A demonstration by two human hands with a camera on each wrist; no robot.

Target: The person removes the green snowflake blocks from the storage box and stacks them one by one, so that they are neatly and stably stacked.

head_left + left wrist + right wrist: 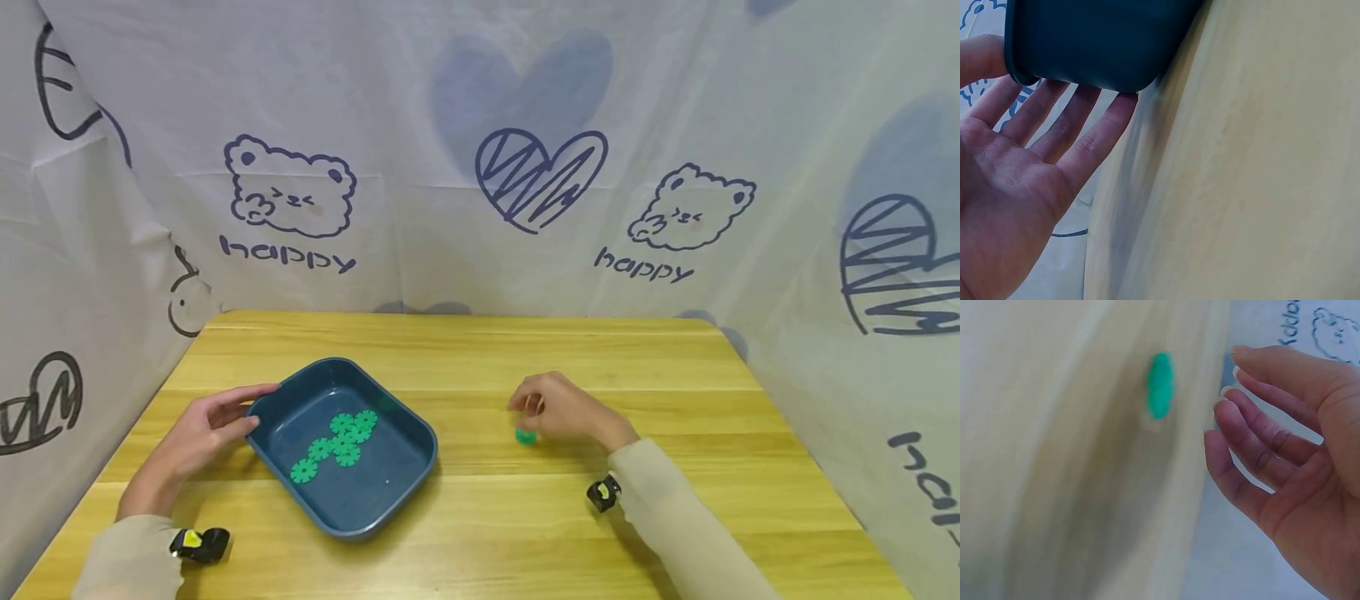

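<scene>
A dark blue plastic tray [360, 500] with rounded corners sits on the left half of the table. Its left corner is gripped by my left hand [191, 433], thumb at the rim and fingers against the outer wall, as the left wrist view shows. Several green notched discs [343, 442] lie in a loose group on the tray's floor. One more green disc [1160, 385] is on the wood to the tray's right, blurred in the right wrist view. Just over it hovers my right hand [558, 406], fingers loosely bent and apart from the disc, holding nothing.
A light wooden table [480, 358] lies under everything. White cloth [420, 108] printed with bears and hearts hangs behind the table and along both sides. Black wrist devices [201, 544] are worn on both arms, over the pale sleeves.
</scene>
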